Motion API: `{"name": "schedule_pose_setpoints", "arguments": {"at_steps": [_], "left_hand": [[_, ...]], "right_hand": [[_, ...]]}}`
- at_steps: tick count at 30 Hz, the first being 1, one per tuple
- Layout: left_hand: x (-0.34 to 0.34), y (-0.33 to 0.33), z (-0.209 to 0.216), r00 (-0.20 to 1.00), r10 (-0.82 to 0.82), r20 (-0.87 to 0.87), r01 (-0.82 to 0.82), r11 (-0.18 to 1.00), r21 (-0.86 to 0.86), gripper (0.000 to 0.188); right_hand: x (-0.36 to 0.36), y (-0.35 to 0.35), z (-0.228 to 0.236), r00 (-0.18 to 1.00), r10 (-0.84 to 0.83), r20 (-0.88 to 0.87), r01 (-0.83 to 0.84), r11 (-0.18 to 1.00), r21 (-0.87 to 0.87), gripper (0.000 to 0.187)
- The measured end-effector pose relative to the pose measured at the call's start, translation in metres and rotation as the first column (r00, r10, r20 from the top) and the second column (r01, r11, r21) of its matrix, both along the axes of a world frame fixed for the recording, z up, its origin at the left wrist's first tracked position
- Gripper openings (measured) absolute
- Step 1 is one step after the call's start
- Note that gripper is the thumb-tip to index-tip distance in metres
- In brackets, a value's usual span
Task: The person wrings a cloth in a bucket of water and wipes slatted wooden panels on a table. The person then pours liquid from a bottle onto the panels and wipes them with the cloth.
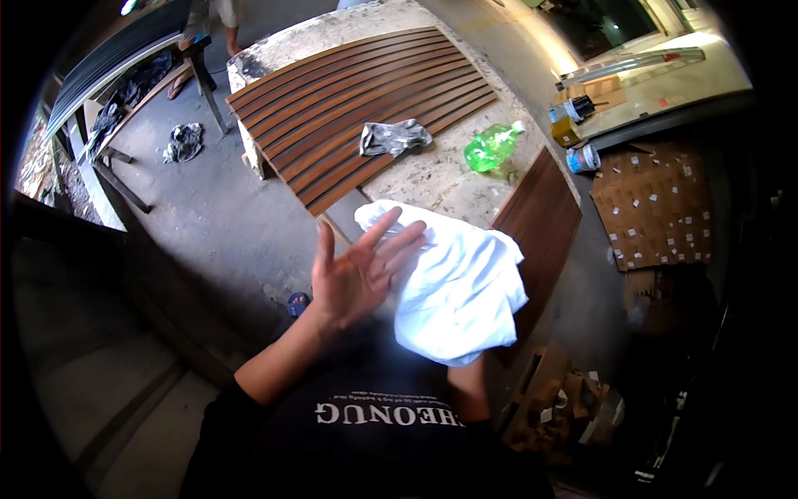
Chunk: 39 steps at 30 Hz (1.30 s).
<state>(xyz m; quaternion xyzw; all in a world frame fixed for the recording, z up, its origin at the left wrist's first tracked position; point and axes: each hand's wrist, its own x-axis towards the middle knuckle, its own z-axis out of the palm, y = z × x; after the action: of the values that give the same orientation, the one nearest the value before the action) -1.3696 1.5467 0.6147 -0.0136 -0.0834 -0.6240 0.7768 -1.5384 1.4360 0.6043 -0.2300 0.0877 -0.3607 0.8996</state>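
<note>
My left hand (359, 274) is raised in front of me with its palm showing and fingers spread, and it holds nothing. Its fingertips overlap the edge of a white cloth (461, 283) in the picture; whether they touch it I cannot tell. The cloth hangs bunched over my right hand, which it hides completely. Only my right forearm (468, 389) comes out below it. Beyond my hands, a slatted dark-brown wood-look panel (332, 116) lies on a worn, stained table (449, 187). A grey rag (394, 138) is crumpled on the panel's near edge.
A green plastic bottle (492, 148) lies on the table, near a flat brown board (544, 224) at its right. Paint tins (583, 158) and flattened cardboard (652, 208) are farther right. Another rag (184, 142) lies on the floor by a trestle stand (208, 91). Someone's legs (230, 25) show behind.
</note>
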Motion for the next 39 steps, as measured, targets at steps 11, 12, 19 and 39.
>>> {"name": "schedule_pose_setpoints", "arguments": {"at_steps": [11, 12, 19, 39], "left_hand": [[0.032, -0.006, -0.025, 0.896, 0.158, -0.415, -0.223, 0.968, -0.113, 0.106], [0.033, -0.01, -0.019, 0.883, 0.165, -0.439, -0.24, 0.963, -0.12, 0.107], [0.029, -0.022, -0.025, 0.824, 0.296, -0.483, -0.32, 0.947, 0.034, 0.106], [0.104, -0.011, -0.032, 0.793, 0.543, -0.276, -0.546, 0.835, 0.071, 0.067]], "right_hand": [[0.027, 0.048, -0.034, 0.922, 0.353, 0.16, -0.385, 0.879, 0.282, 0.07], [0.029, 0.058, -0.029, 0.902, 0.391, 0.183, -0.431, 0.845, 0.318, 0.069], [0.054, 0.102, -0.075, 0.761, 0.559, 0.329, -0.64, 0.562, 0.524, 0.058], [0.057, 0.083, -0.028, 0.602, 0.596, -0.531, -0.648, 0.754, 0.112, 0.028]]}}
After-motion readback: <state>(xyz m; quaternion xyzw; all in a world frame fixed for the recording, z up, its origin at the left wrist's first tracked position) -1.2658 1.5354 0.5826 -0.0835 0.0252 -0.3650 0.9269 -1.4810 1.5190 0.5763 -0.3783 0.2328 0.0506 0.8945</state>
